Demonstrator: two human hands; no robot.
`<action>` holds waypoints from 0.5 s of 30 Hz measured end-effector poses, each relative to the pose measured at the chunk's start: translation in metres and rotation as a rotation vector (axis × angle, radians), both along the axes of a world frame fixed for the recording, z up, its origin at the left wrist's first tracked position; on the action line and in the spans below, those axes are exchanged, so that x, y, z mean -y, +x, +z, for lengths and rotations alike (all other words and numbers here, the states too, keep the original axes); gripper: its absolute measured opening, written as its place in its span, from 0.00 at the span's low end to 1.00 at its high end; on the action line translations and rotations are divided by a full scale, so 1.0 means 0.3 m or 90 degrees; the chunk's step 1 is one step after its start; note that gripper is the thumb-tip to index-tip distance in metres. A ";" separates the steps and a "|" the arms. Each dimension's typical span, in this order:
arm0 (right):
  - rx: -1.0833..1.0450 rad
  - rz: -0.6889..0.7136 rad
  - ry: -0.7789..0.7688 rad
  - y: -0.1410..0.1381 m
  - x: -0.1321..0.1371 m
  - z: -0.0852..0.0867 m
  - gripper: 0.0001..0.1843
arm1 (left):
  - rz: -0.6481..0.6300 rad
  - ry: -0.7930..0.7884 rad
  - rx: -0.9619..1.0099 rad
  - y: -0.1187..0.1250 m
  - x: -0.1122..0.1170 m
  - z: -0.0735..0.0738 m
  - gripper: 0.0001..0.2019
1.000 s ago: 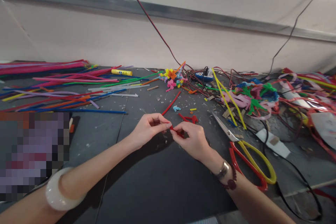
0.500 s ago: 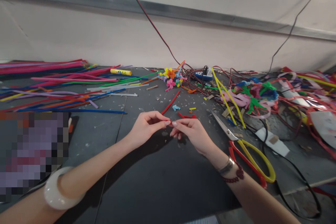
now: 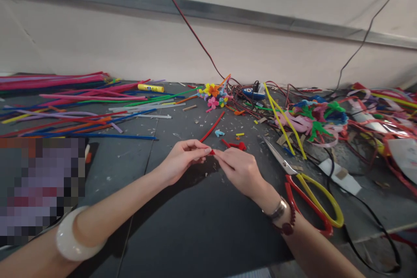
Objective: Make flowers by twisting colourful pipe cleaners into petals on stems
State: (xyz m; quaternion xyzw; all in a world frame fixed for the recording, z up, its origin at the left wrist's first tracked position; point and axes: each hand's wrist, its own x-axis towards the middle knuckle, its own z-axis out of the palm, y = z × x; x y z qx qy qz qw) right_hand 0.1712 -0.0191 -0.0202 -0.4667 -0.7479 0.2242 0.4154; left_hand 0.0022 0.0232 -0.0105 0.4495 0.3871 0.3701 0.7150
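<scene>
Fingers of the left hand (image 3: 182, 161) and right hand (image 3: 239, 171) meet tip to tip, both pinched closed on a tiny red piece (image 3: 212, 152) above the counter (image 3: 185, 226). With that pinch as the clock's centre, more red scraps (image 3: 237, 145) lie at two o'clock, just beyond the right hand, and the scissors (image 3: 287, 167) lie between three and four. Fine shaping seems to be under way; it would go best with the left pinch steady, the right making small, gentle turns, and both grips close to the bend so that the piece cannot slip.

Fingertips cover most of the piece, so its shape is hard to make out. A red stick (image 3: 213, 125) at twelve o'clock runs behind the left hand; whether that hand touches it, I cannot tell. Mosaic blocks hide whatever lies at nine.
</scene>
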 end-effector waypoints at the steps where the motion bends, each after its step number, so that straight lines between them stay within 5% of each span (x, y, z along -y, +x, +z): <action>1: -0.039 -0.003 -0.053 0.000 -0.003 0.002 0.12 | 0.000 0.021 -0.006 -0.002 -0.003 -0.002 0.05; 6: -0.417 0.065 -0.526 -0.006 -0.021 0.032 0.15 | -0.007 0.141 -0.054 -0.007 -0.006 0.004 0.04; 9: -0.544 0.117 -0.687 0.001 -0.028 0.032 0.11 | -0.032 0.167 -0.079 -0.008 -0.001 0.011 0.04; 12: -0.508 0.129 -0.655 0.002 -0.026 0.028 0.08 | -0.038 0.159 -0.080 -0.009 0.001 0.012 0.04; 15: -0.301 0.077 -0.435 -0.008 -0.013 0.033 0.09 | -0.027 0.089 -0.060 -0.007 0.002 0.012 0.04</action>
